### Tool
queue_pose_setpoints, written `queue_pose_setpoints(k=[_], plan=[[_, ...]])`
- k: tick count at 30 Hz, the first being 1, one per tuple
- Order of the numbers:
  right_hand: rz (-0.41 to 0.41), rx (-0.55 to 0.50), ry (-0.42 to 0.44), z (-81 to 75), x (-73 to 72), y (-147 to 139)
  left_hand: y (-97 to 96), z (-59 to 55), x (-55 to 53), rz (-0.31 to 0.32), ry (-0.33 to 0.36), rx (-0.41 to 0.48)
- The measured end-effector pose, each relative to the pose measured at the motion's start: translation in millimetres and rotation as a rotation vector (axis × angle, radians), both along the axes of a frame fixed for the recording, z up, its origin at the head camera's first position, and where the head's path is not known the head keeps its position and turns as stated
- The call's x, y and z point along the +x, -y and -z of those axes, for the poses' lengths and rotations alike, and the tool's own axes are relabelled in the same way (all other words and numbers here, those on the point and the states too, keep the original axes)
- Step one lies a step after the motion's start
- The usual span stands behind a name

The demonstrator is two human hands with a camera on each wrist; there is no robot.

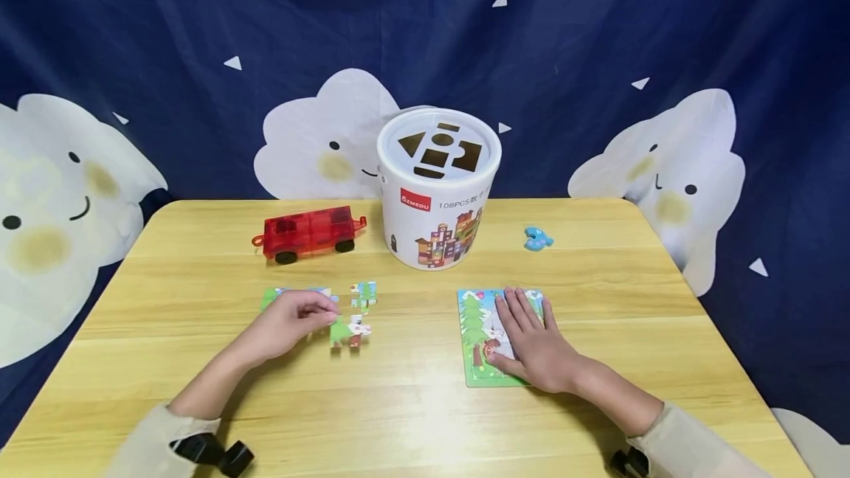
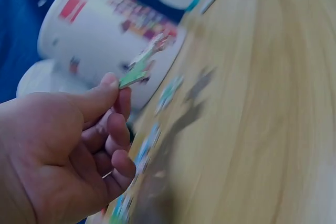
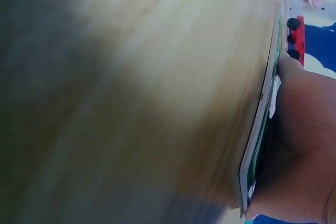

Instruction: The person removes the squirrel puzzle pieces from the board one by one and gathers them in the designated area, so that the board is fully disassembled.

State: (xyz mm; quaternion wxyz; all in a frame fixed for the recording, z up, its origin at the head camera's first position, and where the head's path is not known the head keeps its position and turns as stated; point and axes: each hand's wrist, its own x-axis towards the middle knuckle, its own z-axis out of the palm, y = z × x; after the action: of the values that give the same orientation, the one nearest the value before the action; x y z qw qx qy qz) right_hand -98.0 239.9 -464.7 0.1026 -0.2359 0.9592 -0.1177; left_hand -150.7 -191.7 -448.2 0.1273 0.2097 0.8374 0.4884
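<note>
Thumb and fingertips of my left hand (image 1: 285, 327) pinch a jigsaw puzzle piece (image 1: 341, 332) with green and white printing, held above the table. In the left wrist view the puzzle piece (image 2: 137, 73) sticks out past the thumb tip. Loose jigsaw pieces (image 1: 364, 292) lie just beyond it. Behind the left hand, a colourful puzzle (image 1: 268, 296) is mostly hidden. My right hand (image 1: 541, 352) rests on a puzzle board (image 1: 472, 323) with a tree and animal picture, fingers straight and spread. From the right wrist, the board's edge (image 3: 261, 114) shows beneath the palm.
A white bucket (image 1: 432, 223) with a shape-hole lid stands at the table's back middle. Left of it sits a red toy wagon (image 1: 308, 233). A small blue toy piece (image 1: 537, 239) lies back right. A dark blue cloud-patterned curtain (image 1: 531, 43) hangs behind the table (image 1: 398, 419).
</note>
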Motion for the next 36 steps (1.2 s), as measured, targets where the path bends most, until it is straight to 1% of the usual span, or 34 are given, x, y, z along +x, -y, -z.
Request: queue_pose_setpoints(k=[4, 8, 11, 14, 17, 19, 23, 26, 28, 31, 33, 36], plan=[[-0.006, 0.009, 0.006, 1.1, -0.2, 1, 39.3, 0.6, 9.8, -0.06, 0.001, -0.031], [-0.01, 0.011, 0.008, 0.4, -0.4, 2, 76.8, 2.6, 20.5, -0.122, 0.007, -0.087], [-0.011, -0.002, -0.001, 0.2, -0.1, 2, 95.6, 2.5, 24.3, -0.141, 0.017, -0.138], [-0.012, -0.022, -0.012, 0.4, 0.5, 1, 106.5, 2.4, 23.7, -0.149, 0.014, -0.191], [-0.012, -0.024, -0.018, 0.8, 0.2, 0, 110.7, 4.0, 21.5, -0.149, -0.016, -0.237], [-0.011, -0.015, -0.012, 0.3, -0.2, 1, 110.2, 6.0, 19.6, -0.143, -0.047, -0.261], [-0.006, 0.001, 0.005, -0.1, -0.9, 1, 106.6, 8.6, 16.7, -0.146, -0.086, -0.302], [-0.003, 0.003, 0.002, 0.5, -1.0, 1, 105.7, 8.8, 15.4, -0.15, -0.107, -0.304], [0.0, -0.001, -0.007, 0.2, -0.4, 1, 106.0, 8.1, 14.4, -0.15, -0.131, -0.289], [0.012, 0.001, -0.046, 0.9, 0.6, 0, 104.5, 3.9, 13.3, -0.142, -0.14, -0.264], [0.028, -0.004, -0.077, 1.5, 0.5, 0, 100.0, -2.3, 12.0, -0.127, -0.139, -0.25], [0.052, -0.023, -0.111, 1.7, -0.3, -2, 86.0, -14.3, 7.3, -0.065, -0.142, -0.225]])
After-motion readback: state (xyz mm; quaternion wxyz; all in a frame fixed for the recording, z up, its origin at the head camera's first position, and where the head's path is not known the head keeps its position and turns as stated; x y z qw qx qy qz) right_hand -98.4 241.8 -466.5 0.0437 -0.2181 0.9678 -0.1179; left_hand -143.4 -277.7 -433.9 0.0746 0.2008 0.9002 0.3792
